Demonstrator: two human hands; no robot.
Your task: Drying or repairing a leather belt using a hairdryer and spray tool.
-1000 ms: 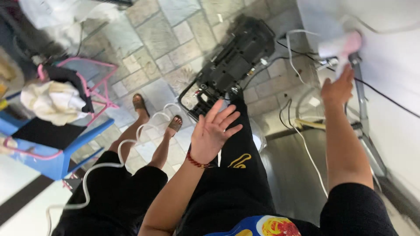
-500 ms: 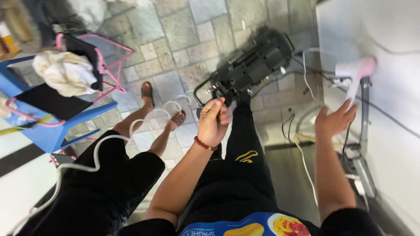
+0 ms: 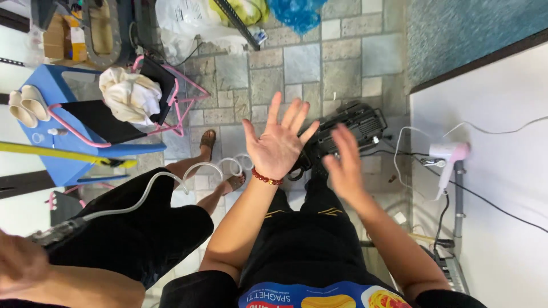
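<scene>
Holding left hand (image 3: 278,147) and right hand (image 3: 344,165) up empty, fingers (image 3: 274,111) spread wide, above black machine (image 3: 342,134) on stone floor (image 3: 337,74), best kept apart from pink hair dryer (image 3: 448,154) cords.

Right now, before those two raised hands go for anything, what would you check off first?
1. Left hand free: ok, palm open, fingers spread, holding nothing.
2. Right hand free: looks ok, but it is blurred.
3. Black equipment case within sight: ok, it lies on the stone floor just beyond both hands, partly hidden by them.
4. Pink hair dryer out of the way: ok, it sits at the white table's edge, untouched.
5. Cables clear: not ok, several trail across the table and floor near the right arm.
6. Neighbouring person's legs and white hose: close on the left, mind them.
</scene>
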